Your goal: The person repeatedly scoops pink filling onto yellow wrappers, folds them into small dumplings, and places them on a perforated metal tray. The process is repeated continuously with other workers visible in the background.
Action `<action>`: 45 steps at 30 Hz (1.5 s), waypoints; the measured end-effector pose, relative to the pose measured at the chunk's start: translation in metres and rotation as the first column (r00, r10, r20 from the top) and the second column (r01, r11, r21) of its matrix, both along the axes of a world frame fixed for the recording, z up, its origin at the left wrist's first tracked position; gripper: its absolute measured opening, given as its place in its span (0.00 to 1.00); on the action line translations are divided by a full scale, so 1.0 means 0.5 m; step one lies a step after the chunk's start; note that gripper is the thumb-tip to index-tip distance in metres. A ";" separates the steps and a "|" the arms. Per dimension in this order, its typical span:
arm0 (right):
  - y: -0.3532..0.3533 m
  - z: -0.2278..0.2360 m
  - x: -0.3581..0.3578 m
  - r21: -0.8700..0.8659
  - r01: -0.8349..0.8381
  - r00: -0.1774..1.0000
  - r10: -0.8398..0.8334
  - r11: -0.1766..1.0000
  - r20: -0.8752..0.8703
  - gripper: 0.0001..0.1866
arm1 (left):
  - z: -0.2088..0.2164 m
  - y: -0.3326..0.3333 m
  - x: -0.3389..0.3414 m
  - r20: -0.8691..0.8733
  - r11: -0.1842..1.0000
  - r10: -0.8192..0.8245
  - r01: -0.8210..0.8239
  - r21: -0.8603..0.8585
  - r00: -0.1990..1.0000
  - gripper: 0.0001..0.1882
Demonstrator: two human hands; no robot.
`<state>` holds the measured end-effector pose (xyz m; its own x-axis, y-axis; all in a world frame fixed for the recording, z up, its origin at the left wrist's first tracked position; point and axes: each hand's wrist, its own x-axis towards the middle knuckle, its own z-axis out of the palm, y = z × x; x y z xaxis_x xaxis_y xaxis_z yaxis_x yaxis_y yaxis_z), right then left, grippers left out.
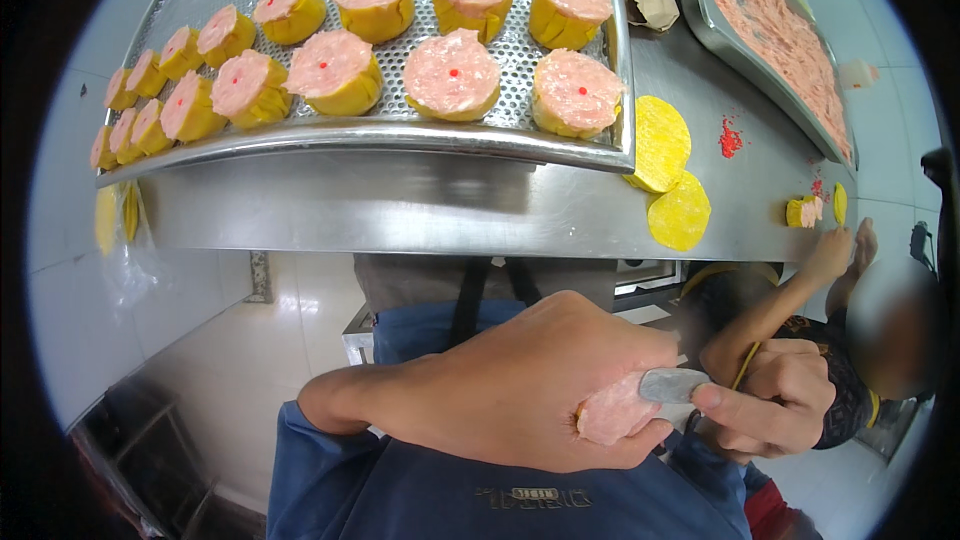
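At the left I see a tray with rows of dumplings on the bench, and below it the left hand, its grip curled around one separate dumpling, the pink top showing. This piece, I would judge, is light, soft and somewhat sticky, so it is better to take it around the side, with gentle pressure. To the right, a small spatula seems to touch that pink top, with the right hand gripping its other end.
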<state>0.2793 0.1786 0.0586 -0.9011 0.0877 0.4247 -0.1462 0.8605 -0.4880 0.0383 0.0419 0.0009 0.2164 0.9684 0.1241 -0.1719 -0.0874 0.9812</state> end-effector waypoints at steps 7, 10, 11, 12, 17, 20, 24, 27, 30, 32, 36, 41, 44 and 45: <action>0.004 0.007 0.024 0.007 0.057 0.998 -0.057 0.998 -0.025 0.25 | 0.016 -0.004 -0.013 0.163 0.981 -0.030 0.060 -0.184 0.986 0.19; 0.004 0.005 0.022 -0.007 0.028 0.999 -0.028 1.000 -0.020 0.24 | 0.008 0.011 -0.006 0.029 0.999 -0.015 0.014 0.041 0.999 0.20; 0.003 0.005 0.020 -0.018 0.021 0.999 -0.021 1.000 -0.027 0.24 | 0.007 0.012 -0.007 -0.068 0.995 -0.039 0.044 0.084 0.997 0.21; 0.004 0.005 0.018 -0.010 0.013 1.000 -0.013 1.000 -0.020 0.23 | 0.007 0.012 -0.009 -0.182 0.995 -0.065 0.079 0.067 0.981 0.21; 0.006 0.011 0.005 -0.017 -0.020 1.000 0.020 1.000 -0.012 0.24 | 0.014 0.008 -0.009 -0.006 0.986 -0.120 0.118 -0.117 0.993 0.18; 0.002 0.006 -0.003 0.006 -0.054 0.998 0.054 0.999 -0.023 0.25 | 0.006 0.019 0.006 -0.051 0.996 -0.087 0.087 0.005 0.995 0.17; 0.002 0.002 -0.003 0.040 -0.017 1.000 0.017 0.999 -0.003 0.28 | 0.000 0.016 0.011 -0.002 0.999 -0.039 0.039 0.012 0.999 0.20; 0.002 0.011 0.006 0.042 0.015 1.000 -0.016 0.999 0.021 0.28 | 0.007 0.007 -0.002 -0.014 0.999 -0.042 0.041 -0.033 0.999 0.21; 0.001 0.017 0.011 0.017 0.053 0.998 -0.053 0.998 0.022 0.28 | 0.020 -0.002 -0.019 -0.018 0.980 -0.113 0.109 -0.167 0.993 0.16; 0.000 0.017 0.009 -0.029 0.060 0.998 -0.060 0.998 0.001 0.26 | 0.022 0.000 -0.018 0.067 0.967 -0.112 0.124 -0.222 0.991 0.16; -0.002 0.009 0.002 -0.032 -0.053 0.999 0.053 0.998 -0.008 0.24 | 0.006 0.017 0.001 -0.090 0.987 -0.162 0.161 -0.013 0.983 0.17; -0.012 -0.001 0.008 -0.013 0.053 0.999 -0.053 0.999 -0.007 0.27 | 0.000 0.008 -0.006 -0.125 0.993 -0.119 0.116 -0.025 0.985 0.19; -0.006 0.006 0.020 0.013 0.079 0.997 -0.079 0.997 0.018 0.29 | 0.010 0.000 -0.018 -0.100 0.990 -0.120 0.111 -0.090 0.988 0.19; -0.004 0.008 0.023 0.022 0.086 0.996 -0.086 0.996 -0.007 0.29 | 0.013 0.000 -0.018 -0.072 0.986 -0.128 0.119 -0.117 0.989 0.19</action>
